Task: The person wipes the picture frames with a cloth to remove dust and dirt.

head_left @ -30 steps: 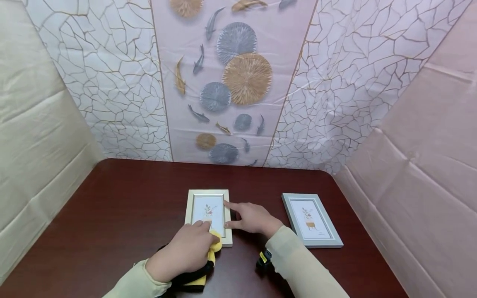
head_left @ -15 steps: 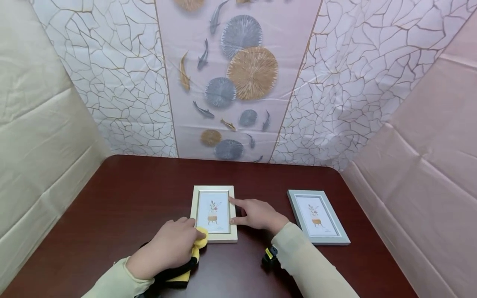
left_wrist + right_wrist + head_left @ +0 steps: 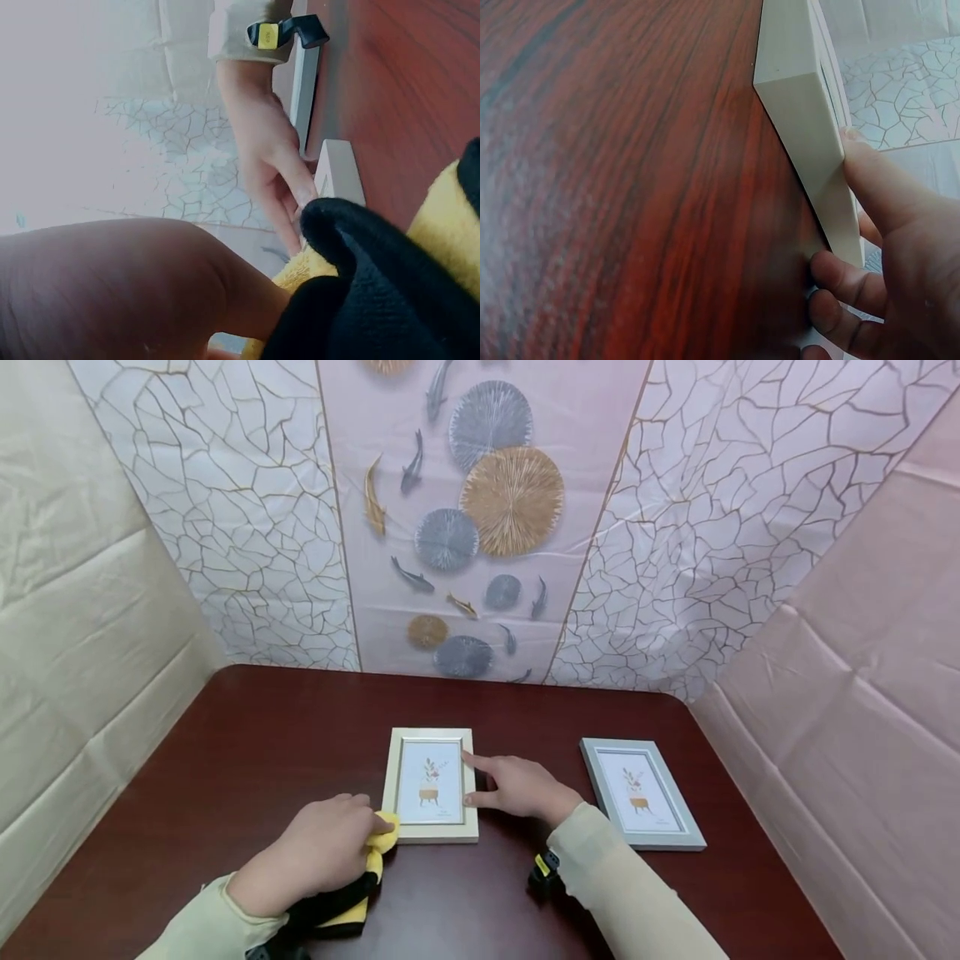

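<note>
My left hand (image 3: 318, 852) grips a bunched yellow cloth with black edging (image 3: 375, 846), at the lower left corner of a cream picture frame (image 3: 438, 834). Thick black folds of that cloth fill the lower right of the left wrist view. The frame lies face up on the table and shows a small plant print. On its right border rest the thumb and forefinger of my right hand (image 3: 525, 789), spread apart and fairly straight. The right wrist view shows its other fingers (image 3: 844, 281) bent down beside the frame's side edge, near the tabletop.
A second picture frame (image 3: 693, 841), grey-blue with a similar print, lies face up to the right, beyond my right forearm. Dark red-brown wood forms the tabletop (image 3: 285, 735). Patterned cloth walls (image 3: 262, 568) enclose its back and sides.
My left hand has drawn the cloth left and toward me, off the print to the frame's lower left corner. The right hand stays on the frame's right border. The head view shifted slightly.
</note>
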Motion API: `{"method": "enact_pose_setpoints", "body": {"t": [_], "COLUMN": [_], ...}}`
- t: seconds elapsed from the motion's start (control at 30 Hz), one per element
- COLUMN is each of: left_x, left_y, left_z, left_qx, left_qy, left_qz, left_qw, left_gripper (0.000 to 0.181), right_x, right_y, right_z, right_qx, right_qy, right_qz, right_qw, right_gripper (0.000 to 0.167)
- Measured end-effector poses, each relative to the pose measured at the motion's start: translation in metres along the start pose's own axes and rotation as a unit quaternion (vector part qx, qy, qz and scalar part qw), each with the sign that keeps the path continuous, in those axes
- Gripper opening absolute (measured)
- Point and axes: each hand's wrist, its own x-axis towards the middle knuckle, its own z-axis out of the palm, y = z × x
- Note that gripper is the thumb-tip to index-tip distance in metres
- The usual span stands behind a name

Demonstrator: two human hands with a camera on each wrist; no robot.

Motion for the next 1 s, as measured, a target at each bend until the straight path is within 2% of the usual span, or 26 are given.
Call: {"method": "enact_pose_setpoints", "body": {"t": [0.13, 0.33, 0.63, 0.83, 1.0], "left_x": [0.000, -0.001, 0.002, 0.015, 0.031], "left_y": [-0.002, -0.003, -0.005, -0.016, -0.026], "left_z": [-0.005, -0.006, -0.004, 0.003, 0.005], "left_qx": [-0.014, -0.032, -0.053, -0.064, -0.048], "left_qy": [-0.013, -0.034, -0.019, -0.015, -0.010], "left_qz": [-0.018, -0.047, -0.064, -0.066, -0.057], "left_qw": [0.9997, 0.9978, 0.9963, 0.9956, 0.9972], "left_gripper": [0.038, 0.037, 0.037, 0.040, 0.040], "right_x": [0.001, -0.001, 0.002, 0.003, 0.003], "right_y": [0.002, 0.003, 0.005, 0.005, 0.005], "right_z": [0.000, 0.001, -0.002, -0.004, -0.001], "right_qx": [0.000, 0.010, 0.005, 0.004, -0.001], "right_qy": [0.003, 0.007, 0.005, 0.001, -0.001], "right_qz": [-0.004, -0.012, -0.021, -0.018, -0.023], "right_qw": [1.0000, 0.9999, 0.9998, 0.9998, 0.9997], "right_gripper": [0.084, 0.084, 0.083, 0.083, 0.083]}}
